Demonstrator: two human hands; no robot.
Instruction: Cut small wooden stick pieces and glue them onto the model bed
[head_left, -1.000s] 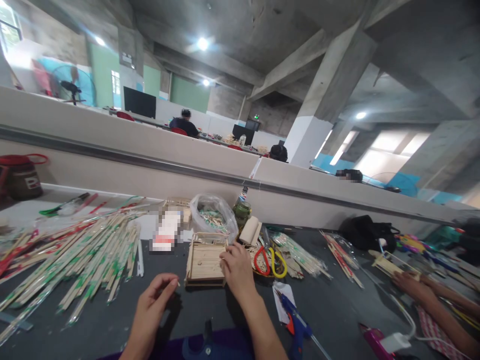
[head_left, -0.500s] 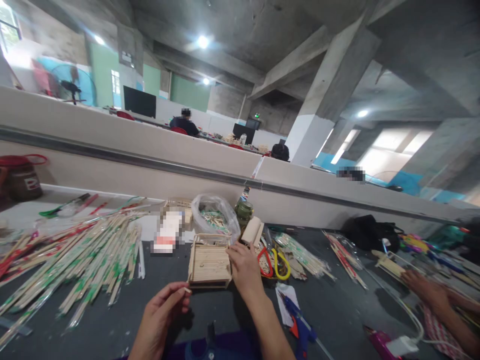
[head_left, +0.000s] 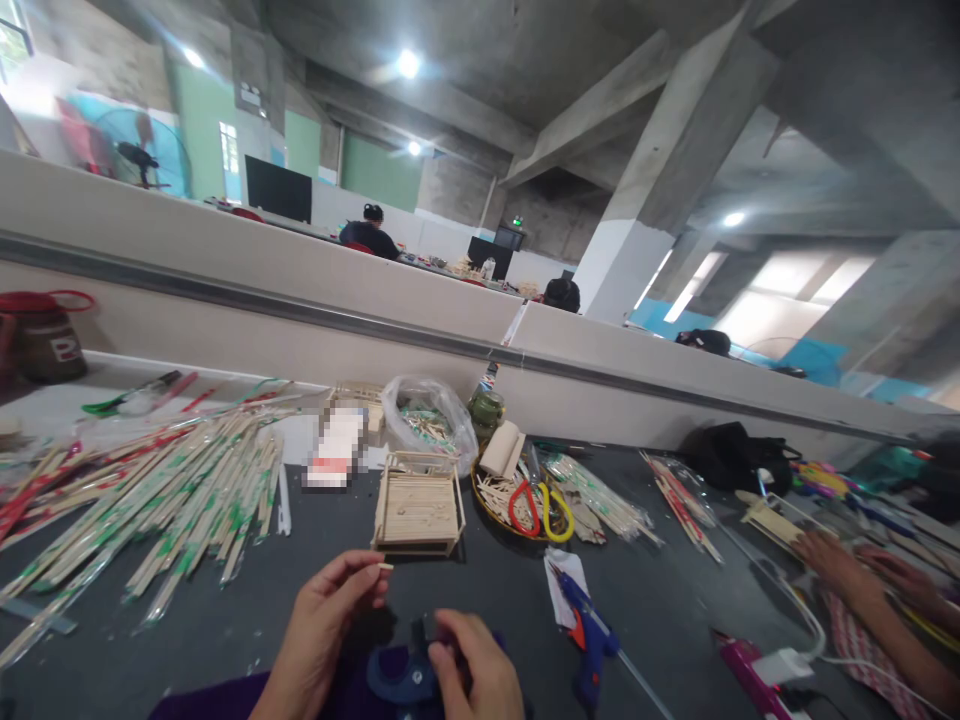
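Observation:
My left hand pinches a short piece of wooden stick between thumb and fingertips, above the dark table. My right hand is at the near edge, fingers loosely curved with thumb and forefinger apart. It is right beside a dark blue tool with a black upright part, lying over purple cloth; whether they touch I cannot tell. Beyond both hands stands a small wooden stick model with a slatted floor and railings. A blue glue gun lies to the right on white paper.
Wrapped chopsticks cover the left side. A plastic bag of scraps stands behind the model. Scissors with red and yellow handles rest on a basket of sticks. At right are a co-worker's hands, a pink glue gun and cables.
My right hand has left the wooden model and come down toward me to the blue tool. My left hand still pinches the stick piece. The view has tilted slightly.

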